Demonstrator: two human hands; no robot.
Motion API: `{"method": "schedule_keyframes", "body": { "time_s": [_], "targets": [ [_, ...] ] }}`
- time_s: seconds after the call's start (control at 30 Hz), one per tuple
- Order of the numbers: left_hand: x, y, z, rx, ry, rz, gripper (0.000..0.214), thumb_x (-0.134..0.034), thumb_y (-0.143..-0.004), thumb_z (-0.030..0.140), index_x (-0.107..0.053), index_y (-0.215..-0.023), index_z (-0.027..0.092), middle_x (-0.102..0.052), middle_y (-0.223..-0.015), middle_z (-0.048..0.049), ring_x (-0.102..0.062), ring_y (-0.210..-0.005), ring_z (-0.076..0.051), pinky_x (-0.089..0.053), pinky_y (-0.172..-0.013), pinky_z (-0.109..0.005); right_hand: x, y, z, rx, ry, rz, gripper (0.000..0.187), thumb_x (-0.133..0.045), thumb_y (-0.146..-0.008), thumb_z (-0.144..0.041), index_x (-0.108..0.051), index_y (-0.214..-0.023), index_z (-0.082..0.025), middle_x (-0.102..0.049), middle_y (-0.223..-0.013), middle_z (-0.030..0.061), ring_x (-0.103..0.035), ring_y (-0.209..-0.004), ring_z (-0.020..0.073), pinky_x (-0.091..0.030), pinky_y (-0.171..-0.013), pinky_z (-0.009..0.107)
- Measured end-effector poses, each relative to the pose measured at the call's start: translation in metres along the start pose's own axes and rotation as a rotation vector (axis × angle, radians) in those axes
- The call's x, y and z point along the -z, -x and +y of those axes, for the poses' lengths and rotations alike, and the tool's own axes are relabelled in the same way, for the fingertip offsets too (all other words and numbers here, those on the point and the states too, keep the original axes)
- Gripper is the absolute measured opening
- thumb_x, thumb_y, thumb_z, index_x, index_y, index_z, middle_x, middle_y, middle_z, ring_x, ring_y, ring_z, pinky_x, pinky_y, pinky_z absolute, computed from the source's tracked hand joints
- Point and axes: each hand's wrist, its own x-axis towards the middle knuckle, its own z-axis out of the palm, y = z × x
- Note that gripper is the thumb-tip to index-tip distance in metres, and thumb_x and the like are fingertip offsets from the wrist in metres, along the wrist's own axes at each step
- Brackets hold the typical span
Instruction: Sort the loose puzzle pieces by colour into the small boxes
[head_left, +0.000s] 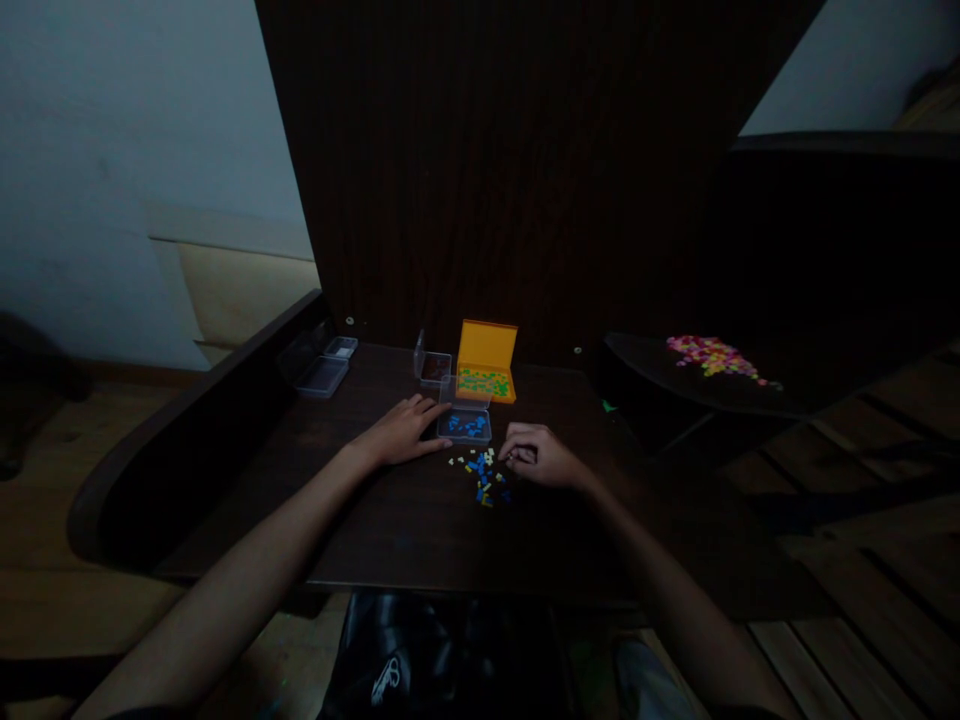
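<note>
My left hand lies flat on the dark wooden table, fingers stretched out, fingertips touching the left side of a small clear box that holds blue pieces. My right hand rests to the right of it with fingers curled in a pinch; what they hold is too small to make out. Between and just below the hands lies a loose scatter of small blue, yellow and white pieces.
Behind the clear box stands an open orange case with green and yellow pieces, and another clear box. Empty clear boxes sit at the far left. A pile of pink and yellow pieces lies on a side surface at right.
</note>
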Motion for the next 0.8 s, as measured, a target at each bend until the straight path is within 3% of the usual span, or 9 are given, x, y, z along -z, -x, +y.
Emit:
{"method": "schedule_keyframes", "body": {
  "time_s": [0.13,0.43,0.8],
  "targets": [
    [0.001,0.0,0.002,0.009,0.001,-0.025,0.068,-0.046,-0.094,0.059,-0.041,-0.144,0.014,-0.056,-0.13,-0.015,-0.051,-0.12,-0.031,-0.04,-0.103,-0.042,0.001,0.004,-0.008,0.028,0.067,-0.132,0.014,-0.064,-0.074,-0.012,-0.072,-0.084,-0.018,-0.06,-0.082,0.0022,-0.055,-0.067,0.0112,-0.043,-0.059,0.021],
    [0.0,0.001,0.0,-0.018,0.01,0.007,0.065,-0.042,-0.094,0.061,-0.042,-0.143,0.017,-0.058,-0.128,-0.0137,-0.052,-0.119,-0.03,-0.041,-0.102,-0.042,0.006,0.004,-0.015,0.03,0.148,-0.196,0.009,-0.069,-0.079,-0.023,-0.07,-0.085,-0.017,-0.062,-0.085,0.0027,-0.056,-0.072,0.0125,-0.043,-0.064,0.023],
    [0.002,0.0,0.001,-0.02,-0.011,-0.005,0.067,-0.042,-0.095,0.06,-0.042,-0.143,0.014,-0.056,-0.13,-0.0147,-0.05,-0.12,-0.03,-0.039,-0.104,-0.042,0.004,0.001,-0.014,0.018,0.178,-0.194,0.012,-0.059,-0.086,-0.018,-0.071,-0.085,-0.017,-0.065,-0.081,0.0028,-0.057,-0.069,0.0116,-0.042,-0.065,0.023]
  ]
}}
